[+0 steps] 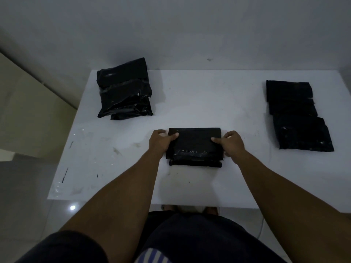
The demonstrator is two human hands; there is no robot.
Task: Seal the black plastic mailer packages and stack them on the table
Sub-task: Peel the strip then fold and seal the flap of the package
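A black plastic mailer [194,146] lies flat in the middle of the white table [190,103], its flap folded over toward me. My left hand [161,141] grips its left edge, thumb on top. My right hand [230,142] grips its right edge, thumb pressing the top face. A pile of shiny black mailers [124,92] sits at the table's far left. A row of flat black mailers [297,116], overlapping each other, lies along the right side.
The table stands against a grey wall [190,31]. Its near edge is just in front of my legs [190,234]. A pale cabinet or wall panel [28,111] runs along the left, over a tiled floor.
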